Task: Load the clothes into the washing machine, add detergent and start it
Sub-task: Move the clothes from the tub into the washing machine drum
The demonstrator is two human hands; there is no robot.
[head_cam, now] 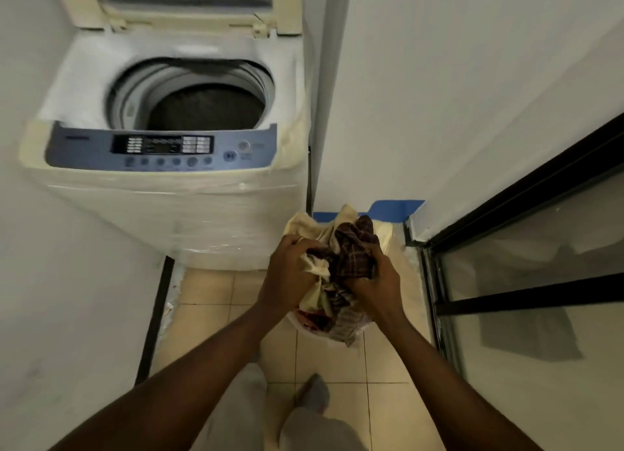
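Note:
A white top-loading washing machine (101,194) stands at the left with its lid (189,8) raised and its dark drum (206,108) showing no clothes. A blue control panel (162,148) runs along its front edge. Low and to the right of the machine, both hands grip a bundle of clothes (353,248), dark plaid and cream cloth. My left hand (287,275) clutches the cream side, my right hand (374,275) the plaid side. More clothes (337,322) hang below, hiding a container underneath. No detergent is in view.
A white wall (439,96) rises right of the machine, with blue tape (395,207) at its base. A black-framed glass door (526,265) is at the right. Tan floor tiles (209,288) lie below; my feet (314,393) stand there.

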